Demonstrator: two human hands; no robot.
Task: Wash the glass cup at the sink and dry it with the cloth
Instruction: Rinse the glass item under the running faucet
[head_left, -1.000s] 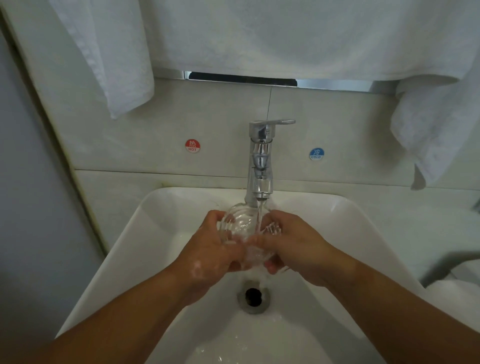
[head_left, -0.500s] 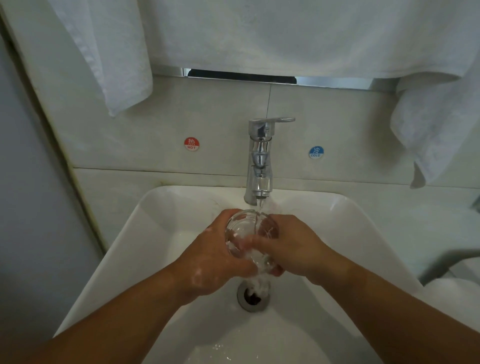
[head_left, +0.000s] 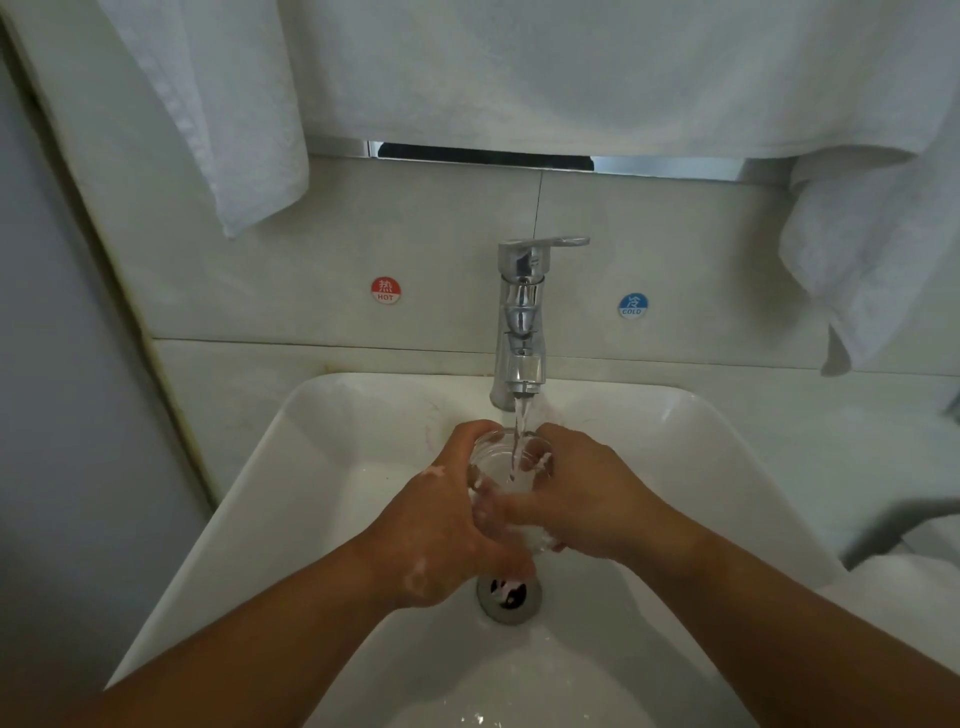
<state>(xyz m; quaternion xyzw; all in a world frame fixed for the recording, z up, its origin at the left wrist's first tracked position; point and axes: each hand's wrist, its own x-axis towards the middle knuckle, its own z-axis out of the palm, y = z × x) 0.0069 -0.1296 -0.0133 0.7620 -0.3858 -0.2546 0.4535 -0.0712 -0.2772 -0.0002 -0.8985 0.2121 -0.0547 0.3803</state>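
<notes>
White sink (head_left: 322, 467), tap (head_left: 519, 322) at 12: left hand (head_left: 441, 525) and right hand (head_left: 592, 499) curl round glass cup (head_left: 498, 457), rinsing; next probably cloth (head_left: 862, 249) at 2 o'clock

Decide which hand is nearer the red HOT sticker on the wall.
Left. The left hand grips the glass cup below the red HOT sticker, just to its right; the right hand is farther right, past the faucet.

Dim, flat, grey-green indoor light leaves soft shadows inside the white sink (head_left: 332, 467), bright glints on the chrome tap (head_left: 521, 317), slight motion blur in the running water (head_left: 519, 431), and wide-angle bending of straight lines toward the frame edges.
</notes>
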